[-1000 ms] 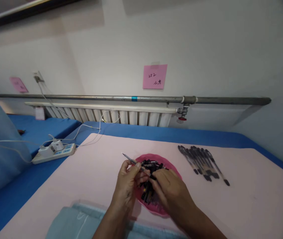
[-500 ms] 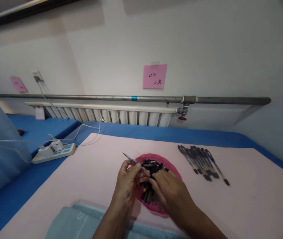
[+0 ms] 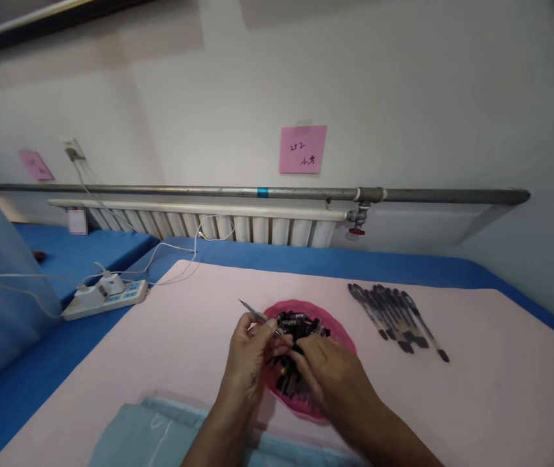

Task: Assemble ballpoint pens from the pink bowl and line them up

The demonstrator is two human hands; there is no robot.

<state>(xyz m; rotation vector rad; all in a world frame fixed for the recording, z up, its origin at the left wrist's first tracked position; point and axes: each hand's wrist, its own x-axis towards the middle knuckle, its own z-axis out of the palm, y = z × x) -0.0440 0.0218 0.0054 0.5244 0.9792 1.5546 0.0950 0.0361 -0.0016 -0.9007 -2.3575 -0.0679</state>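
Over a pink bowl (image 3: 343,332), my left hand (image 3: 250,350) pinches the barrel of a pen (image 3: 256,314), whose bare tip points up to the left. At the pen's other end my right hand (image 3: 333,370) is closed, its fingertips on a dark part that looks like the cap end; how far that part sits on the pen is hidden by the fingers. Many dark pen parts (image 3: 301,321), caps among them, fill the bowl below. To the right, several capped pens (image 3: 394,314) lie side by side in a slanted row.
A pink sheet (image 3: 199,337) covers the blue bed (image 3: 277,253). Folded light-blue cloth (image 3: 145,431) lies at the front edge. At left sits a power strip (image 3: 131,294) with white chargers and cables. Behind are a radiator (image 3: 257,228) and a pipe (image 3: 184,191).
Almost nothing differs. The pen's tip has shifted very slightly left, and both hands keep their hold above the bowl.
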